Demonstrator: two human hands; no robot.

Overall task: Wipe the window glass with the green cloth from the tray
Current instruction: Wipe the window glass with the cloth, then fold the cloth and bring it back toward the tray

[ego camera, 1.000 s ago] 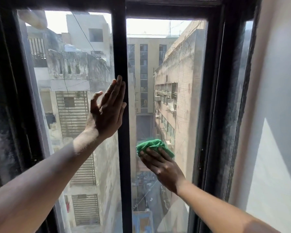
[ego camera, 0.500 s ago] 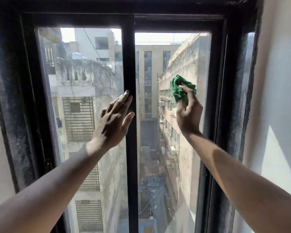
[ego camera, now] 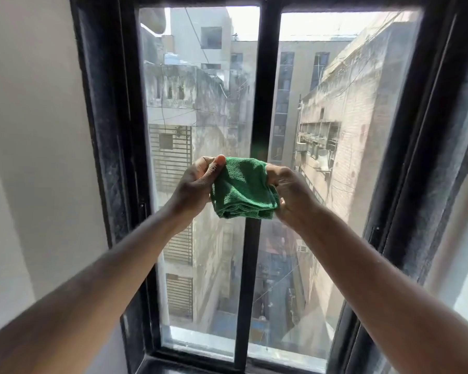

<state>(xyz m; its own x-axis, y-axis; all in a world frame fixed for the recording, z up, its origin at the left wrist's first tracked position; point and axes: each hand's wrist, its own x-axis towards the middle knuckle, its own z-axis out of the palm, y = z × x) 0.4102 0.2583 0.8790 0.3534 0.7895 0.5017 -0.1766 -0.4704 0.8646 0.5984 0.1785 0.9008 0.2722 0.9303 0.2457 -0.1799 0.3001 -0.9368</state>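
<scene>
Both hands now grasp the green cloth (ego camera: 242, 188): the left hand (ego camera: 193, 186), earlier flat on the glass, pinches its left edge, and the right hand (ego camera: 292, 195) grips its right. Folded, it hangs before the central bar (ego camera: 260, 103), off the window glass (ego camera: 343, 147) it wiped earlier.

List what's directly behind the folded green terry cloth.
Behind the folded green terry cloth, held by the left hand and right hand, runs the black centre window bar, with glass panes on both sides. The covered stretch of bar is hidden.
</scene>
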